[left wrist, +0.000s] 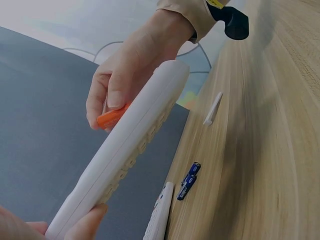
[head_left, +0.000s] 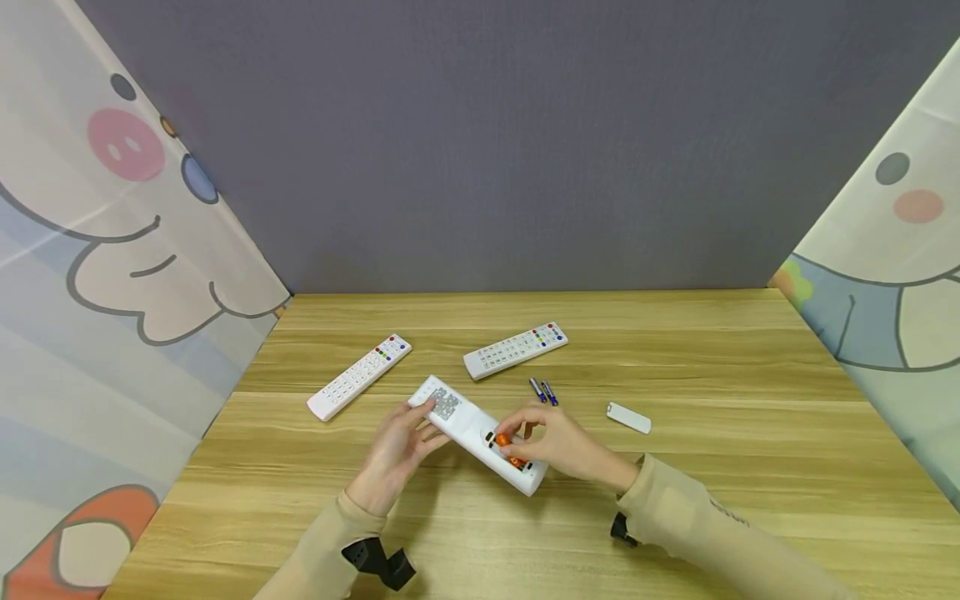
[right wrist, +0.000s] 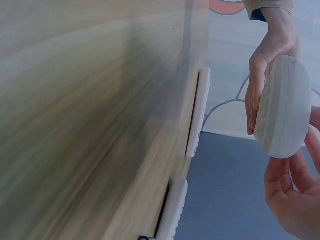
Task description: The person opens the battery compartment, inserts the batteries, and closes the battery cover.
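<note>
A white remote control [head_left: 468, 427] is held off the table, its back turned up and its battery compartment uncovered. My left hand [head_left: 393, 457] grips its far-left end, thumb on the back and fingers beneath. At the compartment, my right hand [head_left: 551, 440] pinches an orange battery [left wrist: 111, 118] between thumb and fingers; the left wrist view shows it sticking up past the remote's edge. More orange [head_left: 516, 461] shows in the compartment, partly covered by the fingers. From the right wrist view only the remote's rounded end [right wrist: 290, 107] faces me, and the compartment is hidden.
Two more white remotes lie buttons up, one at the left [head_left: 360, 377] and one farther back [head_left: 516, 351]. Two dark blue batteries [head_left: 551, 393] lie side by side behind the right hand. A white battery cover [head_left: 628, 417] rests to the right on the wooden table [head_left: 750, 467].
</note>
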`<state>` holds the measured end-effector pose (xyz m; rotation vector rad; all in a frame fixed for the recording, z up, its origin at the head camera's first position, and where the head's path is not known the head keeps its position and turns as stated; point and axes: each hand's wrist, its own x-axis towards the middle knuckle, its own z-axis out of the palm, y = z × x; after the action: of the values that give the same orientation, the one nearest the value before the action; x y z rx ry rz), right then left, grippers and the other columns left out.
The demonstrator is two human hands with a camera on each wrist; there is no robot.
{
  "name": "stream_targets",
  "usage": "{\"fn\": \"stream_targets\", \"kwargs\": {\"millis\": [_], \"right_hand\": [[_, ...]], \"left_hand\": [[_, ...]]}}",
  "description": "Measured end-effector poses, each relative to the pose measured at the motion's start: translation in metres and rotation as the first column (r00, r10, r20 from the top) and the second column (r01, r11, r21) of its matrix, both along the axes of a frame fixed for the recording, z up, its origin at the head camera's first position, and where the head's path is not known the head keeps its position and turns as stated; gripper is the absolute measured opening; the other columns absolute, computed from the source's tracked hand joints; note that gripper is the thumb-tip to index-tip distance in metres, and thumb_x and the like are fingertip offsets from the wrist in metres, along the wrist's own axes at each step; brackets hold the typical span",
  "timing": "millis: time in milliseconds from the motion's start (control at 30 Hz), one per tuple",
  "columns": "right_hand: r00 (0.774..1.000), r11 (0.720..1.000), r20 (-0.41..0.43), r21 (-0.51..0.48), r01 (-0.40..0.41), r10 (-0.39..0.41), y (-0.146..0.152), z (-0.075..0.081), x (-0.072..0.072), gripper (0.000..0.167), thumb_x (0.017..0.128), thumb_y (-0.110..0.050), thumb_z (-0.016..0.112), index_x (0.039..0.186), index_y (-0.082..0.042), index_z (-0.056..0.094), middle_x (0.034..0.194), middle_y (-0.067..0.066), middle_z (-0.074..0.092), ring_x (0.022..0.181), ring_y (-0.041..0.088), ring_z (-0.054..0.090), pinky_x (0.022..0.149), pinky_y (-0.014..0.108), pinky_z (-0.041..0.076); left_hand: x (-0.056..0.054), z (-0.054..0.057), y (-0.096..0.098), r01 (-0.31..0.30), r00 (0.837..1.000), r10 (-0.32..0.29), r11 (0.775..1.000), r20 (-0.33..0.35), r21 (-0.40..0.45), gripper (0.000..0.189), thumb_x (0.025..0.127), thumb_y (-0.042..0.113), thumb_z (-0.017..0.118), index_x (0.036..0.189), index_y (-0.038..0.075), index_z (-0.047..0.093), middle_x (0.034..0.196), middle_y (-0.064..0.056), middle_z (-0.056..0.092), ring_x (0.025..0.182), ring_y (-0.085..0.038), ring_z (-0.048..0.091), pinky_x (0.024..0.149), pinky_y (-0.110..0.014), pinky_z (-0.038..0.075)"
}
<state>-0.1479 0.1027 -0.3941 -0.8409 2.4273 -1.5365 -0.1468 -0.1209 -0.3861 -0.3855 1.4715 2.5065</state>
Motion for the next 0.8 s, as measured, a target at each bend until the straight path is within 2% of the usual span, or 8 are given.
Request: {"fn": "stream_targets", "kwargs": {"millis": [133,200,433,567,800], "right_hand": [[0.995,0.998,-0.095,0.043,-0.037,0.041,0.002,0.001,0.003,0.024,0.073,-0.022,0.072,0.096,-0.016,0.066,0.093,-0.006,0.057,0.084,0.011,0.050,0.071,0.029,0.046],[0.991,0.996,-0.117,0.068,-0.057,0.065,0.002,0.001,0.005,0.029,0.073,-0.024,0.072,0.100,-0.017,0.064,0.098,-0.004,0.053,0.087,0.013,0.048,0.072,0.028,0.046],[0.984,0.976,-0.075,0.161,-0.148,0.161,0.003,0.000,0.010,0.056,0.066,-0.024,0.077,0.114,-0.020,0.050,0.119,0.003,0.038,0.092,0.015,0.047,0.073,0.021,0.047],[0.971,0.956,-0.100,0.222,-0.192,0.218,0.004,-0.002,0.012,0.070,0.063,-0.018,0.078,0.121,-0.017,0.039,0.125,0.008,0.034,0.092,0.016,0.047,0.073,0.020,0.047],[0.958,0.951,-0.161,0.242,-0.194,0.236,0.003,-0.004,0.015,0.073,0.063,-0.014,0.076,0.125,-0.012,0.038,0.125,0.009,0.038,0.097,0.016,0.046,0.078,0.022,0.047]], "left_hand": [[0.001,0.001,0.000,-0.002,1.000,0.002,1.000,0.012,-0.002,0.032,0.090,0.001,0.042,0.120,-0.006,0.035,0.094,-0.007,0.056,0.082,-0.019,0.060,0.080,-0.040,0.050],[0.001,0.001,-0.001,-0.002,1.000,0.003,1.000,0.020,-0.012,0.029,0.091,0.001,0.041,0.119,-0.005,0.036,0.094,-0.007,0.056,0.082,-0.019,0.060,0.079,-0.039,0.051],[0.001,0.003,-0.001,-0.002,1.000,0.003,0.999,0.030,-0.035,0.029,0.091,0.003,0.042,0.118,-0.004,0.036,0.095,-0.007,0.056,0.082,-0.020,0.060,0.080,-0.038,0.051],[0.001,0.004,-0.002,-0.004,0.999,0.005,0.999,0.032,-0.034,0.027,0.091,0.003,0.042,0.117,-0.004,0.036,0.095,-0.007,0.056,0.083,-0.019,0.060,0.080,-0.038,0.050],[0.001,0.003,-0.003,0.000,1.000,0.000,0.999,0.021,-0.034,0.026,0.091,0.003,0.042,0.115,-0.003,0.037,0.095,-0.007,0.056,0.082,-0.019,0.059,0.078,-0.037,0.051]]}}
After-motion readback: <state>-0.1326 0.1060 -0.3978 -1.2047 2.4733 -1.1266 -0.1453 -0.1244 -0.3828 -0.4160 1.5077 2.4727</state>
